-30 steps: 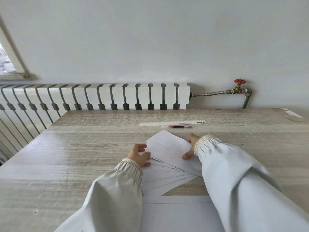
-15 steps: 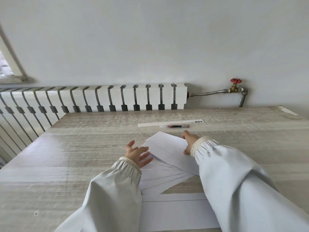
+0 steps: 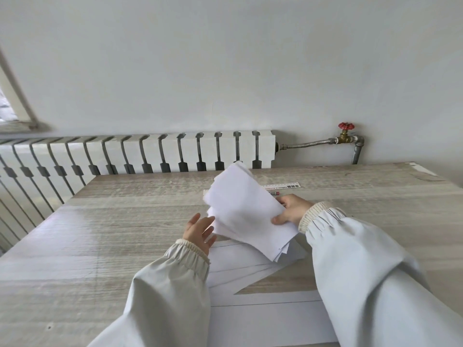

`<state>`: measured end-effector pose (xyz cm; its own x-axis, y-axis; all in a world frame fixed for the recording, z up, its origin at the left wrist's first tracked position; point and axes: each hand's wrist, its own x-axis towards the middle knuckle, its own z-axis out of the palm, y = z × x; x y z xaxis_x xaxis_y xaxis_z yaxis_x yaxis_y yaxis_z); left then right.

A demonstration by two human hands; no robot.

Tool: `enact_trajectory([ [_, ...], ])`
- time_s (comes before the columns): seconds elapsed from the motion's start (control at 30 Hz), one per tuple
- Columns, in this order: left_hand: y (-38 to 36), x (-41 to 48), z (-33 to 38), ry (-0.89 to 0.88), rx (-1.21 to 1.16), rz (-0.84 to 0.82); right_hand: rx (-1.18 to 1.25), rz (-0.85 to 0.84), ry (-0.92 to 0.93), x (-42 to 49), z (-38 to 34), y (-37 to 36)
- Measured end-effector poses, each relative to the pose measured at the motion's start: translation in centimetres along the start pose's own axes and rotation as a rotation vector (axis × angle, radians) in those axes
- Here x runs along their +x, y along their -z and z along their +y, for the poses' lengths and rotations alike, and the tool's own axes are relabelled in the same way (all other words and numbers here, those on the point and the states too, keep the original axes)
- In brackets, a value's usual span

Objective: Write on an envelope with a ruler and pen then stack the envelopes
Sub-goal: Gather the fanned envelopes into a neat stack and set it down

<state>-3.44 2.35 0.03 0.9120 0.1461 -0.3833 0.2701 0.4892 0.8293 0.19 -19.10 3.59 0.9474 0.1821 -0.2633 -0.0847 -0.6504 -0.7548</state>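
At the far left a radiator (image 3: 140, 154) runs along the wall behind the table (image 3: 105, 221), which plays no part in the work but marks how far back the tools have been pushed. Moving in, the left hand (image 3: 200, 231) lies flat with fingers spread and nothing gripped, touching the near edge of the lifted envelopes, probably placed there to steady or square them. Under and in front of it, more white sheets (image 3: 250, 269) lie fanned on the wood, apparently the loose ones not yet gathered. In the middle, a bundle of envelopes (image 3: 240, 209) is raised at a slant off the table, its far corner up toward the radiator; held this way the edges can be knocked even. Behind the bundle, partly hidden, the ruler (image 3: 285, 185) and the pen (image 3: 274, 193) rest near the back, parked clear of the gathering. On the right, the right hand (image 3: 292, 209) pinches the bundle's right edge, thumb on top, carrying its weight. This looks like the stacking step.
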Motion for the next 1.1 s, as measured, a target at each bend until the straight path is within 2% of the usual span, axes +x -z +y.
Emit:
enact_trajectory([
  [0.17, -0.2, -0.3, 0.3, 0.058, -0.011, -0.001, 0.371, 0.126, 0.102, -0.1, -0.3, -0.3],
  [0.3, -0.6, -0.7, 0.1, 0.165, -0.002, -0.187, 0.53, 0.025, 0.15, -0.6, -1.2, -1.7],
  [0.4, -1.2, -0.9, 0.0, 0.117, -0.054, -0.293, 0.243, -0.014, 0.125, -1.1, -2.0, -3.4],
  [0.5, -1.2, -0.9, -0.2, 0.039, -0.134, -0.307, -0.063, -0.067, 0.196, -1.5, -2.8, -5.3],
  [0.67, -1.0, 0.0, -0.6, 0.012, -0.177, -0.079, -0.191, -0.085, 0.328, -2.3, -3.6, -7.2],
  [0.8, 0.0, -0.1, -0.2, 0.127, -0.139, -0.232, -0.162, -0.136, 0.415, -2.7, -4.2, -6.6],
  [0.87, 0.5, 0.1, 0.3, 0.122, -0.195, -0.221, -0.124, -0.133, 0.418, -2.6, -4.4, -5.5],
  [0.97, 1.0, 0.3, 1.0, 0.116, -0.295, -0.169, -0.017, -0.072, 0.314, -2.0, -3.9, -4.1],
  [1.03, 1.5, 0.6, 1.2, 0.124, -0.361, -0.161, -0.205, -0.054, 0.244, -1.2, -3.0, -3.5],
  [1.1, 1.6, 0.5, 1.3, 0.13, -0.426, -0.159, -0.495, -0.128, 0.184, -0.7, -2.0, -3.1],
])
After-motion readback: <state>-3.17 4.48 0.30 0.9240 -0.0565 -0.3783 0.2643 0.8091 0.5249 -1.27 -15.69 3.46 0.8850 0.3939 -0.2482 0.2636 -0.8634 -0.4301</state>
